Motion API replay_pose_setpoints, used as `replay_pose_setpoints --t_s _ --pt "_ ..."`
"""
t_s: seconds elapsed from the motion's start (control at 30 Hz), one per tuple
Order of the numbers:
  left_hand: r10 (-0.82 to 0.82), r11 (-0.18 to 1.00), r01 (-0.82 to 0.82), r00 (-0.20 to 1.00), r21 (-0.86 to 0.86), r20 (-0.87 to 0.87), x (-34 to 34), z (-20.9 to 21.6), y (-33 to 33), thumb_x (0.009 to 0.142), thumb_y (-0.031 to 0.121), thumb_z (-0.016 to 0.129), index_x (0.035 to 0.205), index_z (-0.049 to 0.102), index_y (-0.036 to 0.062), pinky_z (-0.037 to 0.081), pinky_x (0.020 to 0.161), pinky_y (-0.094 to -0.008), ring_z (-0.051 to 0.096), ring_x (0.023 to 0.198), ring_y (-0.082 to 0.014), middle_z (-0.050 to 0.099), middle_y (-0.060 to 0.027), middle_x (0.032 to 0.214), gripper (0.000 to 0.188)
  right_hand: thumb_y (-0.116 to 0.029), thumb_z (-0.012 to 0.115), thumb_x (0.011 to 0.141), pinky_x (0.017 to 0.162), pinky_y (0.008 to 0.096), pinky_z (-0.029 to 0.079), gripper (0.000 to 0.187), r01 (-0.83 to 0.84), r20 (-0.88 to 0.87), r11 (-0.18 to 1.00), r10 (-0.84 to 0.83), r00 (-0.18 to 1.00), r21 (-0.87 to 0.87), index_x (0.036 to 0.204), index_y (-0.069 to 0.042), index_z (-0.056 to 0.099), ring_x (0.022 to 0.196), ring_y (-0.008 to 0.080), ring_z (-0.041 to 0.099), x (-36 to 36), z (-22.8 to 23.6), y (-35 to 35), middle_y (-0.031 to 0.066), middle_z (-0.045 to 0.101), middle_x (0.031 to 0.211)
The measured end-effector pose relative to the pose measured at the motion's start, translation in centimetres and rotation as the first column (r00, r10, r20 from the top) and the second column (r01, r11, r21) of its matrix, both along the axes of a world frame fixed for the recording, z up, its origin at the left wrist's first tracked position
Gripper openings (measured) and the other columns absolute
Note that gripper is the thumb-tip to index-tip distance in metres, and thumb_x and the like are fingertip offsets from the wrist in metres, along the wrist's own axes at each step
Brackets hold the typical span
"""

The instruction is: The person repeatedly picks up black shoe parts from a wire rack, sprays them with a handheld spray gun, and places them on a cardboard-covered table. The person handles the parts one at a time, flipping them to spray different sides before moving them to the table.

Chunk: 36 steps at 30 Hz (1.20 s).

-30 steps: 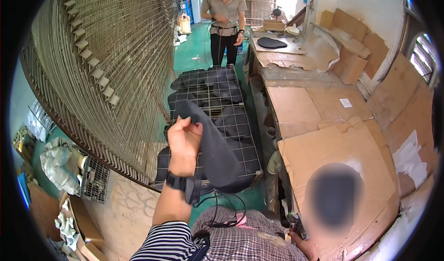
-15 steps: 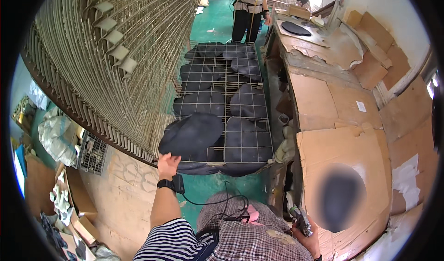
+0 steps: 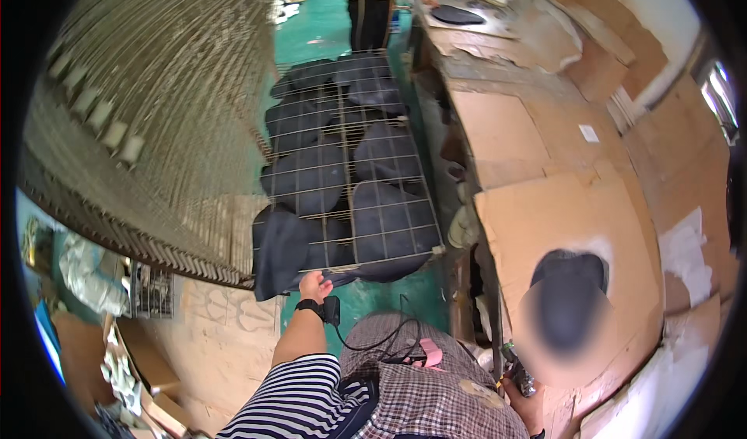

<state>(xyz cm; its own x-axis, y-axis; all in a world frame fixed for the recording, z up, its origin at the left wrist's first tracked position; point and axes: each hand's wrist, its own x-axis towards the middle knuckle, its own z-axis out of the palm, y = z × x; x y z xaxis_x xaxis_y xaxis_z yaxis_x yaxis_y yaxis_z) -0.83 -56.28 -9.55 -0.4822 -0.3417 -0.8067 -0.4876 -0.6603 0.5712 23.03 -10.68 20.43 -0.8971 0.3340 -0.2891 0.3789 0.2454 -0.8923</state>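
My left hand (image 3: 315, 287), with a black strap on its wrist, is closed with fingers curled on the front rail of a wire rack (image 3: 389, 261). Beside it, a black sheet piece (image 3: 278, 244) lies over the rack's front left corner and droops past the edge. Several other black pieces (image 3: 389, 213) show beneath the wires. Low at the right, my right hand (image 3: 523, 400) is wrapped round a silver metal spray gun (image 3: 521, 377), partly hidden. Near it a black rounded piece (image 3: 572, 283) lies on the cardboard-covered bench (image 3: 506, 229); its lower part is blurred.
Many stacked wire racks (image 3: 179, 112) stand tilted up at the left. A person (image 3: 369, 15) stands beyond the rack, near another black piece (image 3: 457, 15) on the bench. White sacks (image 3: 85, 272) and cardboard boxes (image 3: 144, 353) lie at lower left. A black cable (image 3: 373, 342) runs from my left wrist.
My left hand has moved right along the rack's front edge. The front left black piece has shifted and now droops over the corner. The view has turned somewhat right.
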Motion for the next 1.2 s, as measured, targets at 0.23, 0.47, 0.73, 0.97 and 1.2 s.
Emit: replay_pose_setpoints --t_s 0.23,0.47,0.73,0.97,1.2 --pt "-0.178 0.983 0.178 0.984 0.054 -0.012 -1.0 0.9 4.1 0.083 0.017 0.06 0.107 0.051 0.0069 0.054 0.073 -0.0468 0.058 0.079 -0.0307 0.053 -0.0112 0.102 0.028 0.003 0.06 0.077 0.081 0.0317 0.048 0.05 0.345 -0.089 0.831 -0.342 0.935 0.437 0.126 0.001 0.049 0.093 0.0211 0.06 4.6 -1.1 10.1 0.0129 0.062 0.103" --pt "-0.054 0.989 0.08 0.978 -0.123 0.202 4.4 2.6 -2.2 0.081 0.011 0.057 0.108 0.049 0.0051 0.054 0.071 -0.0456 0.058 0.078 -0.0312 0.053 -0.0113 0.1 0.028 0.001 0.061 0.077 0.101 0.0369 0.04 0.068 0.618 -0.127 0.506 -0.703 0.7 0.602 0.139 0.002 0.031 0.122 0.0289 0.048 8.2 -16.4 26.9 0.0202 0.046 0.134" --pt "0.267 0.951 -0.206 0.924 -0.231 0.273 11.4 -1.8 -13.2 0.082 0.008 0.053 0.108 0.045 0.0001 0.053 0.066 -0.0452 0.054 0.083 -0.0353 0.046 -0.0157 0.109 0.028 0.001 0.055 0.08 0.1 0.0368 0.038 0.047 0.122 -0.127 0.881 -0.071 0.989 0.457 0.126 0.002 0.048 0.112 0.0278 0.052 -10.6 -16.8 8.4 0.0155 0.056 0.118" --pt "0.331 0.933 -0.296 0.93 -0.207 0.162 12.1 -5.5 -17.9 0.081 0.009 0.052 0.093 0.042 -0.002 0.051 0.074 -0.0506 0.051 0.102 -0.032 0.043 -0.0154 0.11 0.019 -0.005 0.067 0.081 0.079 0.0268 0.05 0.038 -0.425 0.081 0.732 0.543 0.836 -0.533 0.117 -0.001 0.056 0.092 0.0122 0.059 -26.6 -26.4 -28.6 0.006 0.062 0.106" --pt "0.489 0.839 -0.509 0.86 0.193 0.146 11.4 -4.4 -17.6 0.075 0.002 0.048 0.082 0.055 0.0 0.044 0.09 -0.0435 0.054 0.095 -0.0296 0.059 -0.0123 0.093 0.011 -0.008 0.065 0.076 0.056 0.0312 0.055 0.057 0.105 0.444 0.72 0.301 0.844 -0.686 0.129 0.003 0.044 0.069 0.0208 0.067 -31.2 -33.8 -44.1 0.018 0.057 0.113"
